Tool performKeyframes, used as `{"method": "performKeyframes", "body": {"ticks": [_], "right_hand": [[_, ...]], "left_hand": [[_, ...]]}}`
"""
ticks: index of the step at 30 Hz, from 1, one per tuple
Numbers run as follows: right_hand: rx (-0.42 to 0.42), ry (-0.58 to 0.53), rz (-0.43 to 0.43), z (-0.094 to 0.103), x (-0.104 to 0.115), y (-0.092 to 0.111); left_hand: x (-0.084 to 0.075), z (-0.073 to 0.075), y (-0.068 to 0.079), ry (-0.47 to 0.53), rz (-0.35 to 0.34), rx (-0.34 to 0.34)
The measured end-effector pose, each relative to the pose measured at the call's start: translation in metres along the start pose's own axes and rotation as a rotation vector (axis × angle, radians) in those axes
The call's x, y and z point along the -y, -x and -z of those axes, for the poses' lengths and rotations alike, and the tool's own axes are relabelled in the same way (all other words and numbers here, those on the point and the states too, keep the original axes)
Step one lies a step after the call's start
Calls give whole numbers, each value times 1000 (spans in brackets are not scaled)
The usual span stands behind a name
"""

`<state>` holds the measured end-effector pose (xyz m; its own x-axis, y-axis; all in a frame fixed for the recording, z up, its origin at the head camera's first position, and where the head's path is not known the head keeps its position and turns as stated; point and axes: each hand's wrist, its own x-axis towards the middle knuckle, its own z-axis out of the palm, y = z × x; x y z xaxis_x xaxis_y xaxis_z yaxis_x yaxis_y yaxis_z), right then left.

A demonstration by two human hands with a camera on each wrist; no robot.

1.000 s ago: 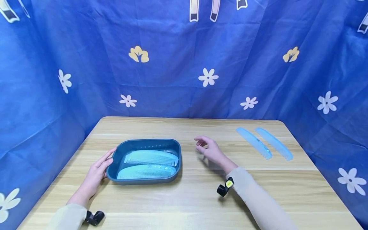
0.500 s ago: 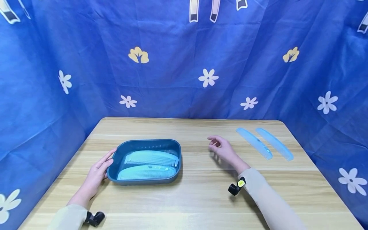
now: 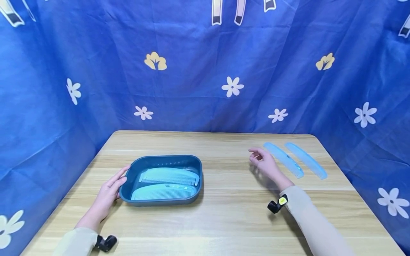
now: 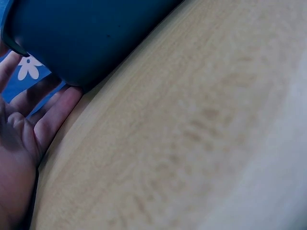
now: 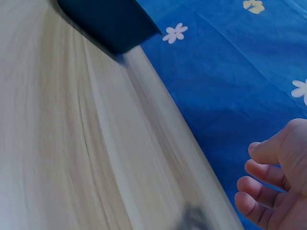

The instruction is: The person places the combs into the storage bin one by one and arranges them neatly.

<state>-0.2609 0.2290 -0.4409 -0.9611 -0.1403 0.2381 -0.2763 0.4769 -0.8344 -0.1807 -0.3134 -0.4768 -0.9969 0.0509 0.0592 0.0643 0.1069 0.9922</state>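
In the head view, my left hand [image 3: 108,193] rests against the left side of a dark teal plastic basin [image 3: 160,202]. Its fingers reach out fairly straight along the outer wall, as the left wrist view also shows at the basin's [image 4: 91,38] lower edge. Two light blue combs lie side by side inside, a rear comb [image 3: 169,174] and a front comb [image 3: 163,192]. My right hand [image 3: 265,164] hovers over the table with loosely bent fingers and nothing in them. Just right of it lie another comb [image 3: 283,159] and, beyond that, a further one [image 3: 305,160].
The wood-grain table [image 3: 224,220] has a rounded back edge. A blue curtain [image 3: 192,89] with flower prints closes off the back and both sides. Each wrist wears a small black camera, such as the right one [image 3: 274,206].
My right hand has moved to the right, away from the basin and up to the two combs on the table. The left hand, the basin and the combs stay in place.
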Motion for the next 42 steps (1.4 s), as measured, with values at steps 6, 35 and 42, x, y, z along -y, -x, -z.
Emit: {"method": "performKeyframes", "body": {"ticks": [6, 35, 42], "right_hand": [[-11, 49, 10, 16, -8, 2], [-137, -49, -99, 84, -49, 5], [-174, 52, -135, 96, -62, 3]], "left_hand": [[0, 0, 0, 4, -1, -5], [-3, -4, 2, -19, 11, -19], [-3, -4, 2, -23, 21, -20]]}}
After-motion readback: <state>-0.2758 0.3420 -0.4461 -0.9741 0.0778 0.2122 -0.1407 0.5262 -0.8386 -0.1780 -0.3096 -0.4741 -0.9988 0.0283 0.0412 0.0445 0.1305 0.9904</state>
